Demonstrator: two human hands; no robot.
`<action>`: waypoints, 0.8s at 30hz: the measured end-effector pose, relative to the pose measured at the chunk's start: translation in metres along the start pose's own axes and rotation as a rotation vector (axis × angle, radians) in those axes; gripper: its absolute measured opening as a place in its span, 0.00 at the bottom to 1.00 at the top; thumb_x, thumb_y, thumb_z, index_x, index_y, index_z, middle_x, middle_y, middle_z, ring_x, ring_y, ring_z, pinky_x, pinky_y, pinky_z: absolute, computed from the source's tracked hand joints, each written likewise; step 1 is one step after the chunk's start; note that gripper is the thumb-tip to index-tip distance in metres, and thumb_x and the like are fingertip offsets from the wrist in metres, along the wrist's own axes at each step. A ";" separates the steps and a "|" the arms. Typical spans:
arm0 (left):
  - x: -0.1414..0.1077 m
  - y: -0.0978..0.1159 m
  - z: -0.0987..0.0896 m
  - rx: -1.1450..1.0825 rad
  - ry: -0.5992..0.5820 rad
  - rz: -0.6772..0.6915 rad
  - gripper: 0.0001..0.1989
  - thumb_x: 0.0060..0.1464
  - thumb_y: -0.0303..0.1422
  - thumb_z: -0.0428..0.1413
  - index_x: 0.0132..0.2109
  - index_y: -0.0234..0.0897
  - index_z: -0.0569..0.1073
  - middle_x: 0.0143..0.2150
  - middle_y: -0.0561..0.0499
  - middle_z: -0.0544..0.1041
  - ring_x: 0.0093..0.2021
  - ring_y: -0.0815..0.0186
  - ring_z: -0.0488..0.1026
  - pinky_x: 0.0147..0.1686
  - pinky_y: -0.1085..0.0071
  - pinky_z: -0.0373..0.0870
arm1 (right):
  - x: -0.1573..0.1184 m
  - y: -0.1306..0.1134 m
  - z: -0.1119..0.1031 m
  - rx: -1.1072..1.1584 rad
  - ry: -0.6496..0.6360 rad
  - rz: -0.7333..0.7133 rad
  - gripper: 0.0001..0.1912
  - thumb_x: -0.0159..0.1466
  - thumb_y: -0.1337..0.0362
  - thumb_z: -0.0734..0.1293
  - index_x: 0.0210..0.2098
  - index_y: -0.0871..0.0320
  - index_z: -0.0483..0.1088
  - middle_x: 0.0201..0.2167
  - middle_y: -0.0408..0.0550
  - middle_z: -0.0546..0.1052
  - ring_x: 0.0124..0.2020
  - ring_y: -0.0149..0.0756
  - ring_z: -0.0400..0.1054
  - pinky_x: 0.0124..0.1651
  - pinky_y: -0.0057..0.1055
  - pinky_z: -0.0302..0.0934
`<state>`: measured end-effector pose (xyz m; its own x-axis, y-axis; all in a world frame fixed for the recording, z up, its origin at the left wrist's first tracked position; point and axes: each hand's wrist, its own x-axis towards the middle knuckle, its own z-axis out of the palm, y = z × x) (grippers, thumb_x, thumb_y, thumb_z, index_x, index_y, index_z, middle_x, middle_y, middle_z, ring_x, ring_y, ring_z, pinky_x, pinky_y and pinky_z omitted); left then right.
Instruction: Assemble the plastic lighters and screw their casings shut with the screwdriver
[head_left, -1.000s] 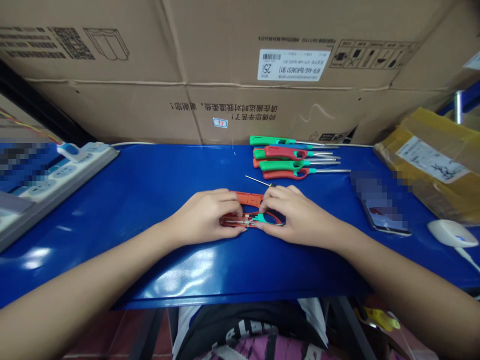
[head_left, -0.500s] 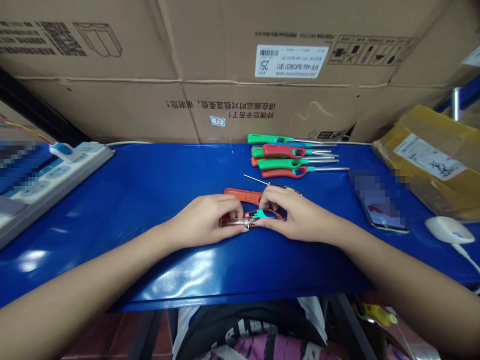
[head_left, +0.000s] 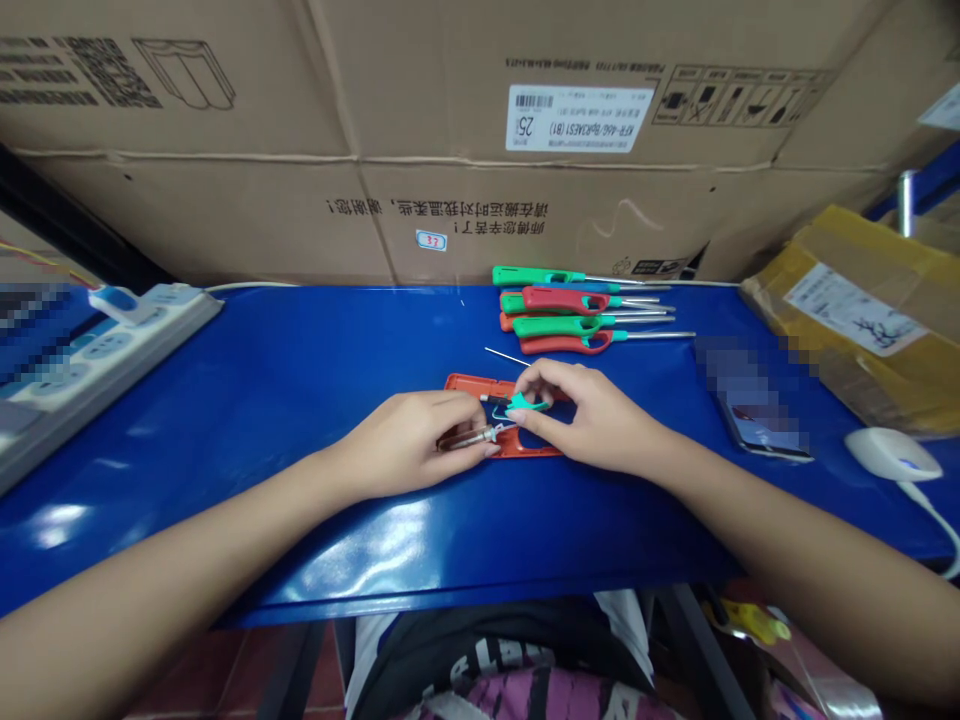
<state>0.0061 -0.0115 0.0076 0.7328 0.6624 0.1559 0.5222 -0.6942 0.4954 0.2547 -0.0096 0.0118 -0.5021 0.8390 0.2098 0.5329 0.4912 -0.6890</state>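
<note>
My left hand point(head_left: 427, 440) is closed on a small clear gas tank with a metal valve point(head_left: 466, 438), which lies over an orange lighter half-shell point(head_left: 517, 441). Between the thumb and fingers of my right hand point(head_left: 577, 410) is a teal trigger point(head_left: 528, 402), lifted just above that shell. A dark piece with a thin wire point(head_left: 496, 401) hangs beside the trigger. Behind the hands lies the other orange half-shell point(head_left: 476, 384), partly covered by my fingers. A thin metal shaft point(head_left: 507, 355) points out from behind my right hand; the rest of it is hidden.
Several green and red long-nosed lighters point(head_left: 559, 326) lie in a pile at the back. To the right are a phone point(head_left: 765, 415), a white device with a cable point(head_left: 892, 455) and a yellow-taped box point(head_left: 862, 300). A power strip point(head_left: 112, 350) runs along the left; a large carton point(head_left: 262, 220) stands behind.
My right hand has raised the teal trigger up and away from the lower half-shell. The gas tank in my left hand has tilted slightly, its valve end higher.
</note>
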 end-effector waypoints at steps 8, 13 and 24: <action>0.001 -0.003 0.000 -0.001 0.144 -0.012 0.08 0.65 0.37 0.57 0.40 0.37 0.75 0.36 0.52 0.77 0.32 0.69 0.72 0.32 0.74 0.65 | -0.003 -0.001 -0.006 -0.240 0.015 -0.137 0.10 0.68 0.66 0.64 0.48 0.55 0.71 0.48 0.52 0.76 0.54 0.44 0.67 0.58 0.44 0.59; 0.001 -0.008 0.003 -0.009 0.207 0.063 0.10 0.66 0.38 0.56 0.44 0.37 0.77 0.37 0.50 0.78 0.36 0.68 0.75 0.36 0.74 0.68 | -0.004 -0.008 -0.006 -0.258 -0.050 -0.237 0.06 0.70 0.60 0.66 0.41 0.54 0.73 0.42 0.48 0.79 0.49 0.42 0.67 0.55 0.42 0.55; 0.003 -0.012 -0.005 0.129 0.143 0.203 0.11 0.67 0.39 0.56 0.47 0.42 0.82 0.40 0.49 0.83 0.42 0.64 0.78 0.42 0.69 0.72 | 0.000 0.000 -0.012 -0.334 -0.173 -0.380 0.10 0.71 0.66 0.63 0.35 0.55 0.75 0.35 0.44 0.81 0.41 0.38 0.67 0.49 0.40 0.50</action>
<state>-0.0004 0.0004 0.0059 0.7639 0.5329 0.3640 0.4290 -0.8407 0.3305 0.2633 -0.0070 0.0199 -0.7917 0.5507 0.2642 0.4655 0.8241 -0.3229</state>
